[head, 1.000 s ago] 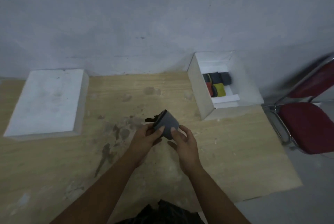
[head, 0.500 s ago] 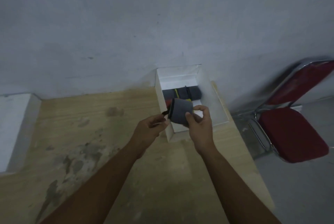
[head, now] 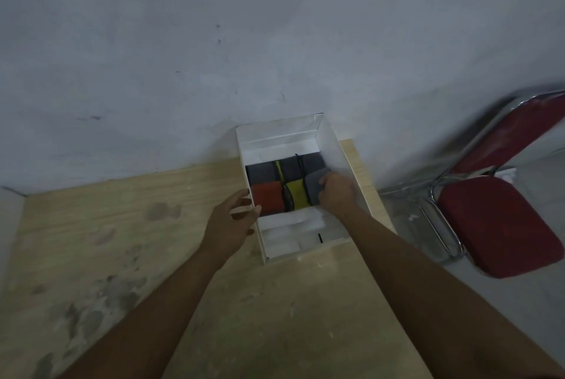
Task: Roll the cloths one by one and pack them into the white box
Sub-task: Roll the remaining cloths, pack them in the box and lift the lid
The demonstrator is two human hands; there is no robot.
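The white box (head: 342,161) stands open at the table's back right corner, against the wall. Inside lie rolled cloths: an orange roll (head: 268,196), a yellow roll (head: 297,195) and dark grey rolls (head: 263,172) behind them. My right hand (head: 336,192) is inside the box and grips a grey rolled cloth (head: 313,187), set beside the yellow roll against the right wall. My left hand (head: 232,218) hovers with relaxed fingers at the box's left wall and holds nothing.
The wooden table (head: 275,302) has dark stains on its left half. A red chair (head: 495,219) with a metal frame stands right of the table. A grey wall (head: 244,42) rises directly behind the box.
My right hand carried the grey roll from above the table into the box beside the yellow roll. My left hand let go of it and now hovers at the box's left wall.
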